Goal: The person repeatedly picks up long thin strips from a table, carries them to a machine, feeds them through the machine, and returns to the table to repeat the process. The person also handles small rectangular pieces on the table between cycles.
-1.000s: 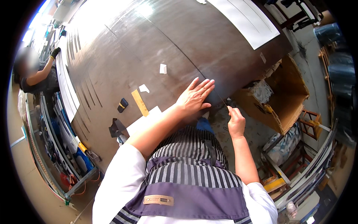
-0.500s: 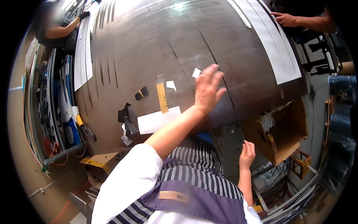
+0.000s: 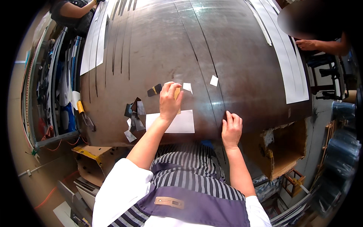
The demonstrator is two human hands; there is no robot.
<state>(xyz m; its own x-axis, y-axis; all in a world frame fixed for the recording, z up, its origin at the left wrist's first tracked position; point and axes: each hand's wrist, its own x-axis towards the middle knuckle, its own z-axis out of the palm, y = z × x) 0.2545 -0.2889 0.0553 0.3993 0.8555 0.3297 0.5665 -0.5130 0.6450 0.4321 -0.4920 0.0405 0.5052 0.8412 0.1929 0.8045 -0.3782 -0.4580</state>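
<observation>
My right hand (image 3: 231,129) is at the near edge of the brown table (image 3: 159,49), its fingers pinched on a long thin black strip (image 3: 207,47) that runs away across the tabletop. Over a flat tan strip (image 3: 177,92) hovers my left hand (image 3: 169,102), fingers loosely bent and apart, covering part of that strip. A white sheet (image 3: 185,123) lies under the tan strip's near end. Close by are a dark folded piece with a yellow band (image 3: 154,90) and two small white scraps, one (image 3: 187,87) beside my left hand, the other (image 3: 214,80) near the black strip.
Grey and black scraps (image 3: 136,113) lie left of the white sheet. Long white sheets (image 3: 291,72) run along the right side, where a co-worker's hand (image 3: 307,44) rests. Another person stands far left. Cardboard boxes (image 3: 289,147) sit below the near edge; yellow-handled tool (image 3: 80,107) at left.
My left hand has moved left, from beside the black strip to above the tan strip. My right hand has come up and left to the table edge with the black strip.
</observation>
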